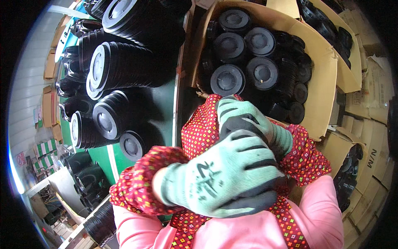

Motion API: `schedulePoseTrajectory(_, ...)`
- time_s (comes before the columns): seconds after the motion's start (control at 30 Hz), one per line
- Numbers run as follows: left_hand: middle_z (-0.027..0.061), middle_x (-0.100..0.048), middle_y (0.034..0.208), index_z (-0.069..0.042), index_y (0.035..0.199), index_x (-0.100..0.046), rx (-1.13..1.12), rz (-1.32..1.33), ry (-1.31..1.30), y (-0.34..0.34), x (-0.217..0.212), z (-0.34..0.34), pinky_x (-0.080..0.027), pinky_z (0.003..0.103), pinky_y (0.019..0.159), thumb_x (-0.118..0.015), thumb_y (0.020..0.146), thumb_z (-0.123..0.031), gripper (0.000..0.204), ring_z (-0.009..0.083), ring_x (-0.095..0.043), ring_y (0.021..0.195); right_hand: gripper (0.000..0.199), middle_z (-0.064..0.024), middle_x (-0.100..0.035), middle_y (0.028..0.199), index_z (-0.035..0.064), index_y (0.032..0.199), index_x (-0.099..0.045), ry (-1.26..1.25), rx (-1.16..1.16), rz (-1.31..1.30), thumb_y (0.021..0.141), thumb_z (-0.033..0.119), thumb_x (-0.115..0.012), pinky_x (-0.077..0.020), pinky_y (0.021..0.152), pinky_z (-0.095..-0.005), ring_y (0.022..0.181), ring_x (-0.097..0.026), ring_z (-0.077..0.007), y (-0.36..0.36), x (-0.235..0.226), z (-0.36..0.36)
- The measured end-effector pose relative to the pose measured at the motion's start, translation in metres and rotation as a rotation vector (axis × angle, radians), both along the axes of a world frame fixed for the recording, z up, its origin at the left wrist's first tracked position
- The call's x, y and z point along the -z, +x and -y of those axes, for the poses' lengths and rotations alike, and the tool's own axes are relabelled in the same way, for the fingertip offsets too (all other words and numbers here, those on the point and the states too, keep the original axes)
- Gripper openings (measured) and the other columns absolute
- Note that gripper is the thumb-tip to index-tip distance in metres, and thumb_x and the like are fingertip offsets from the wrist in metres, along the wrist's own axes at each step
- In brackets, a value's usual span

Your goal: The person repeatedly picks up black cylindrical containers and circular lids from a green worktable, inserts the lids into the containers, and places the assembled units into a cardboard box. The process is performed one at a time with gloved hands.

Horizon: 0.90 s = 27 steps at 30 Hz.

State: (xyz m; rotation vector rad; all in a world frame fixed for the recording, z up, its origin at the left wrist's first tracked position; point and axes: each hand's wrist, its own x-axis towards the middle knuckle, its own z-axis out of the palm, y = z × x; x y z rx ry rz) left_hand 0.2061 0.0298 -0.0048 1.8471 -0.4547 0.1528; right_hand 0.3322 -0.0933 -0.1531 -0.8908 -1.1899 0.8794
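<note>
Left hand (226, 176), in a pale green glove with dark grey palm coating, sits at lower centre, fingers curled over the gloved right hand (244, 124) just above it; both are closed together, touching, and whether anything lies between them cannot be told. Red patterned sleeve covers (199, 128) wrap both forearms. Black round plastic lids (248, 54) fill the cardboard box (323, 70) at upper right; more stacked lids (120, 62) lie at upper left.

green table (166, 103) | cardboard boxes (323, 74) around | pale wall (29, 70) left
</note>
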Motion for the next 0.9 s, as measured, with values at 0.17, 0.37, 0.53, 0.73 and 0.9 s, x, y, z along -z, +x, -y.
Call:
schedulePoseTrajectory(0.17,0.0104,-0.065,0.106,-0.011,0.103,-0.071,-0.284,-0.174,0.412,0.016,-0.016,0.055,-0.049,0.046,0.092,-0.07,0.087,-0.035,0.029,0.0311,-0.063,0.103,0.031,-0.019,-0.065,0.127,0.0014,0.097,-0.067,0.007,-0.176,-0.021,0.104,0.029,-0.055,-0.0424,0.112,-0.0447,0.126,-0.057,-0.0333,0.011,-0.048,-0.011)
schedulePoseTrajectory(0.37,0.0077,-0.059,0.102,-0.012,0.099,-0.068,-0.194,-0.057,0.116,0.0,0.001,0.042,-0.045,0.045,0.087,-0.071,0.084,-0.036,0.029,0.0291,-0.058,0.097,0.031,-0.0209,-0.059,0.142,0.0014,0.127,-0.063,-0.068,-0.131,0.012,0.104,0.022,-0.059,-0.0313,0.123,-0.0514,0.142,-0.048,-0.0394,0.001,-0.005,0.01)
schedulePoseTrajectory(0.53,0.0126,-0.07,0.092,-0.007,0.093,-0.076,0.098,0.109,-0.311,-0.012,0.034,-0.011,-0.05,0.051,0.079,-0.076,0.093,-0.041,0.034,0.0346,-0.067,0.082,0.032,-0.0173,-0.065,0.11,0.0054,0.115,-0.066,-0.154,0.13,0.505,0.093,0.029,-0.069,-0.0435,0.096,-0.053,0.102,-0.059,-0.0402,0.015,-0.041,0.009)
schedulePoseTrajectory(0.73,0.0206,-0.074,0.096,0.003,0.101,-0.076,0.125,-0.085,-0.743,-0.034,0.052,-0.041,-0.051,0.063,0.099,-0.049,0.108,-0.051,0.06,0.0431,-0.072,0.095,0.059,-0.0137,-0.061,0.092,0.0096,0.109,-0.064,-0.432,-0.124,0.851,0.078,0.057,-0.081,-0.0466,0.081,-0.0493,0.089,-0.063,-0.0366,0.047,-0.1,0.024)
schedulePoseTrajectory(0.9,0.0346,-0.061,0.137,0.016,0.141,-0.056,-0.202,-0.372,0.343,-0.01,-0.054,-0.037,-0.05,0.052,0.11,-0.062,0.097,-0.033,0.067,0.0487,-0.061,0.129,0.058,-0.0133,-0.062,0.097,0.0094,0.112,-0.064,-0.438,-0.115,0.855,0.077,0.053,-0.082,-0.0465,0.081,-0.0492,0.092,-0.064,-0.0354,0.052,-0.095,0.023)
